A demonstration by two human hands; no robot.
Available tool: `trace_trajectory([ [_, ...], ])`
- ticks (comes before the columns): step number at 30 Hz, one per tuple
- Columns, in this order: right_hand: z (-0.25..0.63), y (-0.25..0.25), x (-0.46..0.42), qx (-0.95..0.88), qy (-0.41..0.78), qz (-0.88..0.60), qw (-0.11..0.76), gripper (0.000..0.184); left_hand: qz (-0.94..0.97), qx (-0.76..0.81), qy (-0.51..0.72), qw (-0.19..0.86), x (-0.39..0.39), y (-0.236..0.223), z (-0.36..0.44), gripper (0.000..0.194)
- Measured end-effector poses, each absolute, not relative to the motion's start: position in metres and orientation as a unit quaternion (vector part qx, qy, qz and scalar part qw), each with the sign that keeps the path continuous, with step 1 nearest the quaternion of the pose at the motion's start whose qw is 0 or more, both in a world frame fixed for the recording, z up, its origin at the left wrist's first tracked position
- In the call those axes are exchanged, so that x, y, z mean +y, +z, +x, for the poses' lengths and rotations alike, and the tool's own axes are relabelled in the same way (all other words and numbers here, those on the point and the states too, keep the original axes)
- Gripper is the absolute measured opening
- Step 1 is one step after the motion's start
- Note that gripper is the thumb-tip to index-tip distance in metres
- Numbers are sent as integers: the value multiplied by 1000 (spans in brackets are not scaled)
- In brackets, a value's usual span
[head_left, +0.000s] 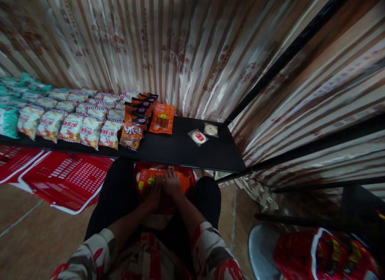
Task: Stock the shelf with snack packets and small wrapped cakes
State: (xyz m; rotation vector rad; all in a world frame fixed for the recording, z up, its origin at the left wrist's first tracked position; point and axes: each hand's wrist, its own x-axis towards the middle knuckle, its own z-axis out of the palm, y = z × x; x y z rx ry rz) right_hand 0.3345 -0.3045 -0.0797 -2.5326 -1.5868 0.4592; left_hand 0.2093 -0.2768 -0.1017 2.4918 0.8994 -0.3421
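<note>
Between my knees, an orange snack packet [147, 176] with a brown picture lies at the mouth of a red basket [194, 176]. My left hand [154, 193] is closed on the packet's near edge, its fingertips dim. Right beside it, my right hand [172, 183] has its fingers bent over the packet's right part. More orange wrapping shows under and to the right of that hand. On the black shelf [186, 155] just beyond, a similar orange packet [162, 118] leans against a row of brown-orange snack bags [132, 131]. Two round, clear-wrapped white cakes [198, 137] lie farther right.
Rows of white snack bags [70, 126] and teal bags [8, 121] fill the shelf's left. Red baskets [72, 175] rest on the floor below them. Black frame bars [288, 157] slant at right before a striped curtain [186, 51]. A grey stool [263, 248] bears red packages [296, 252].
</note>
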Motion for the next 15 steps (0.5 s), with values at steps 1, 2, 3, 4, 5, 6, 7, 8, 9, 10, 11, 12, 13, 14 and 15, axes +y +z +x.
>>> trace_trajectory([
  [1,335,-79,-304,-526,147,-836,61,47,907,330,-122,232,-277,-103,209,63],
  [2,336,-78,-303,-527,142,-836,63,47,907,331,-121,233,-277,-103,209,62],
  [3,336,-77,-302,-528,138,-835,66,47,906,332,-118,234,-276,-103,209,61],
  [4,337,-76,-301,-529,133,-835,68,47,906,332,-115,235,-276,-103,209,61],
  [5,338,-75,-301,-529,130,-836,68,46,906,331,-112,237,-276,-102,210,61],
  [6,338,-74,-300,-529,128,-836,67,46,906,331,-110,239,-276,-101,210,61],
  [7,339,-73,-300,-528,127,-837,66,45,905,332,-111,242,-276,-101,210,61],
  [8,339,-72,-299,-527,127,-838,66,45,904,334,-112,244,-276,-101,210,61],
  [9,340,-72,-299,-524,128,-840,66,45,903,335,-112,245,-276,-101,209,61],
  [10,340,-71,-300,-520,130,-842,67,45,903,335,-112,246,-276,-101,209,61],
  [11,340,-71,-300,-516,132,-843,69,46,903,334,-110,246,-276,-102,208,62],
  [12,340,-70,-300,-513,134,-845,70,46,904,333,-107,247,-276,-104,208,63],
  [13,340,-70,-301,-510,136,-846,71,45,905,331,-103,247,-276,-106,207,64],
  [14,340,-70,-301,-506,138,-848,72,45,908,325,-94,246,-276,-107,207,64],
  [15,340,-70,-301,-502,139,-850,74,44,912,318,-83,246,-276,-109,206,65],
])
